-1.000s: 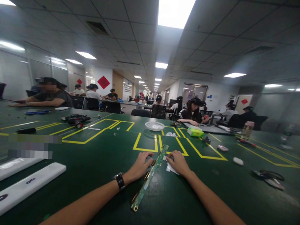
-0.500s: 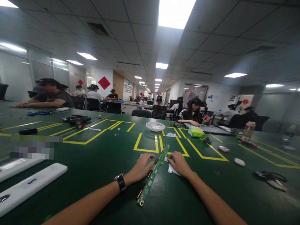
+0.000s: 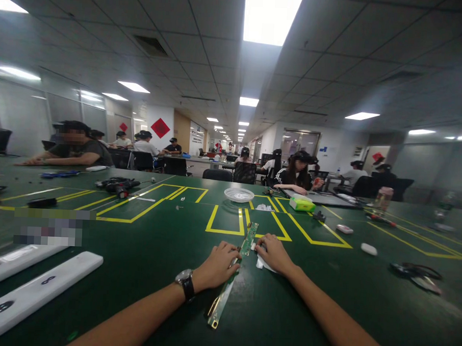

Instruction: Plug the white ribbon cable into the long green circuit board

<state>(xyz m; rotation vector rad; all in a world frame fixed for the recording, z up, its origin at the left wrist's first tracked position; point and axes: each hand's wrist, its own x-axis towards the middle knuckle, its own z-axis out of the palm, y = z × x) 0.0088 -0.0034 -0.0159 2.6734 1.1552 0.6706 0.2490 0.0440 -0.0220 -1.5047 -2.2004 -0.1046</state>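
Note:
A long narrow green circuit board point(image 3: 248, 238) lies on the dark green table point(image 3: 166, 252), running from near me away toward the yellow-taped boxes. My left hand point(image 3: 216, 266), with a wristwatch on its wrist, grips the board's middle with curled fingers and tilts its near part up on edge. My right hand point(image 3: 274, 252) rests on the table just right of the board, fingers bent, pressing on a small white paper or cloth point(image 3: 262, 262).
A white dish point(image 3: 238, 194) stands beyond the taped boxes, with a green-and-white box point(image 3: 301, 203) to its right. Two white bars point(image 3: 38, 289) lie at the near left. Black tools point(image 3: 117, 185) and cables point(image 3: 416, 271) sit on the table. Several people sit working at the far side.
My left hand has closed over the board's middle and drawn back slightly. The board's near part has turned up on edge. My right hand has hardly moved.

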